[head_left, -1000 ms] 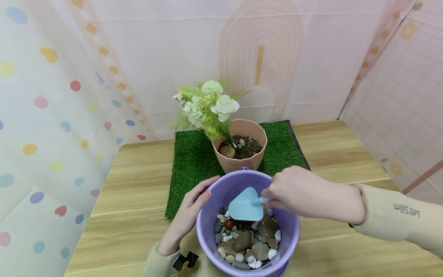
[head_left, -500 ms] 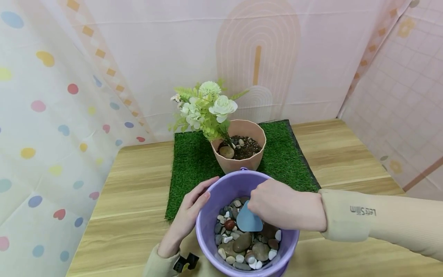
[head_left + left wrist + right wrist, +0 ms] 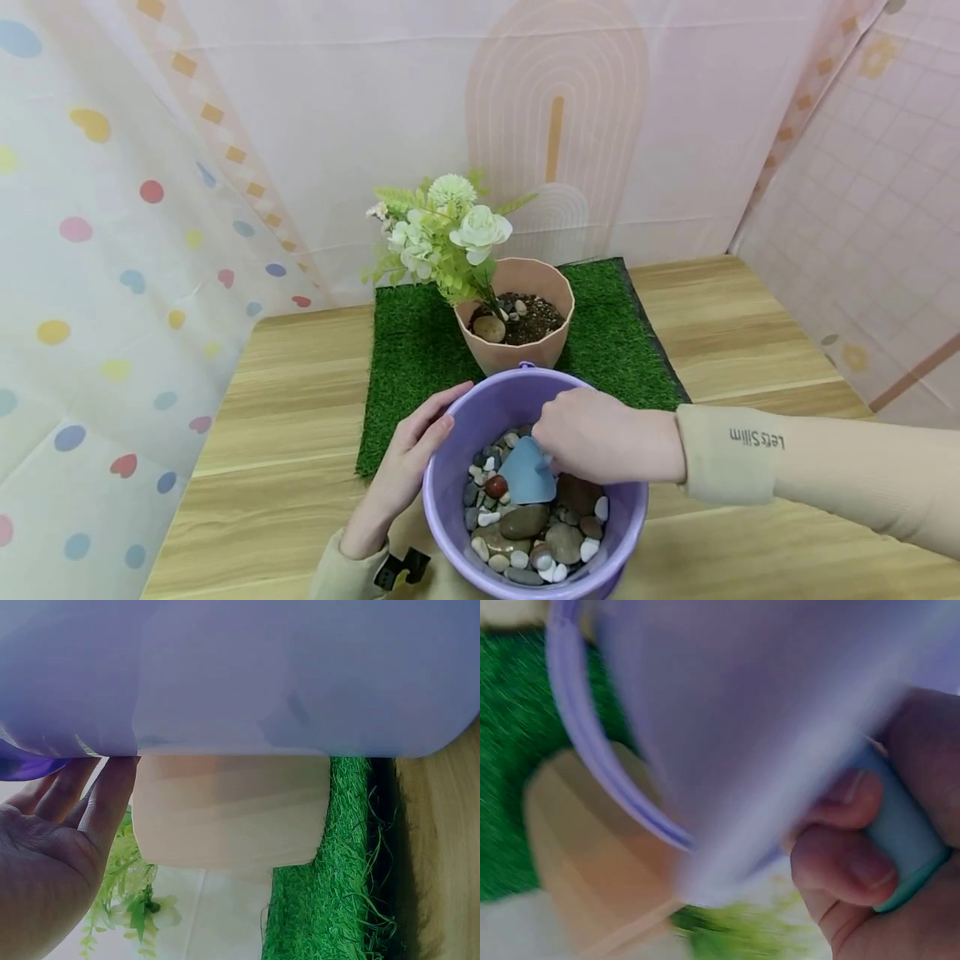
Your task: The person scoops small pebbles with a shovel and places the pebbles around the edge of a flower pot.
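Observation:
A purple bucket point(image 3: 432, 500) with assorted stones point(image 3: 525, 522) in it stands at the front of the table. My right hand point(image 3: 592, 435) reaches over its right rim and grips the handle of a light blue trowel point(image 3: 527, 475). The trowel's blade is down inside the bucket, over the stones near a red one point(image 3: 496, 487). In the right wrist view, curled fingers point(image 3: 847, 866) wrap the blue handle point(image 3: 904, 814). My left hand point(image 3: 408, 454) lies against the bucket's left side, fingers extended along the rim; its fingers point(image 3: 112, 799) show against the outer wall in the left wrist view.
Behind the bucket, a peach flowerpot point(image 3: 517, 354) holds soil, a few stones and a white flower bouquet point(image 3: 450, 233). It stands on a green turf mat point(image 3: 408, 358) laid on the wooden table point(image 3: 300, 400). Patterned curtains point(image 3: 360, 125) hang behind and at both sides.
My right hand has moved left and down, bringing the trowel from the rim's height to the stones. The blade has since swung slightly left. My left hand stays on the bucket.

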### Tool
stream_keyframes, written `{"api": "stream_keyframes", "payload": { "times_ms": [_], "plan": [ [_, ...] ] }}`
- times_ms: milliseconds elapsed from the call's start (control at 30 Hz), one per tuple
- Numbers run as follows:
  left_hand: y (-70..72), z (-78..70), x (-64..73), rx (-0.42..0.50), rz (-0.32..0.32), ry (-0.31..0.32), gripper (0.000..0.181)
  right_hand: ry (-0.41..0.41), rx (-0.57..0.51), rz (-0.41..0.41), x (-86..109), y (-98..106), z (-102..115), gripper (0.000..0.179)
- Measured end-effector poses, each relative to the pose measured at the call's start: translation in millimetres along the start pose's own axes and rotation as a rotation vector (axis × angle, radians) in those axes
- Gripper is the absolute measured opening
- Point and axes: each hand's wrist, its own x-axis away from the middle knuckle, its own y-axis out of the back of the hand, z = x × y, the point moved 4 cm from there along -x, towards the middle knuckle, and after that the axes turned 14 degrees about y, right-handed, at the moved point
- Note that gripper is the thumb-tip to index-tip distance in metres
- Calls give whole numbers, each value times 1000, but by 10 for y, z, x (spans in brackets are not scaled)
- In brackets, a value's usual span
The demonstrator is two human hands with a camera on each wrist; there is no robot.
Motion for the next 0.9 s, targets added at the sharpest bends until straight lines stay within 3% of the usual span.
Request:
{"api": "stream_keyframes", "payload": {
  "times_ms": [100, 167, 367, 467, 533, 900],
  "plan": [
    [1, 1, 1, 4, 0, -3, 45, -26, -112, -17, 8, -29, -89, 22],
    [0, 2, 0, 2, 0, -3, 45, -17, -98, -24, 18, -48, -87, 24],
    [3, 1, 5, -1, -5, -2, 45, 75, 172, -60, 38, -92, 97, 23],
    [7, 1, 5, 1, -2, -6, 45, 94, 256, -73, 37, -96, 149, 26],
    [10, 8, 5, -4, -3, -6, 45, 89, 241, -71, 33, -96, 134, 25],
    [4, 17, -3, 6, 5, 1, 45, 40, -68, -90, 26, -138, -79, 29]
  ]
}}
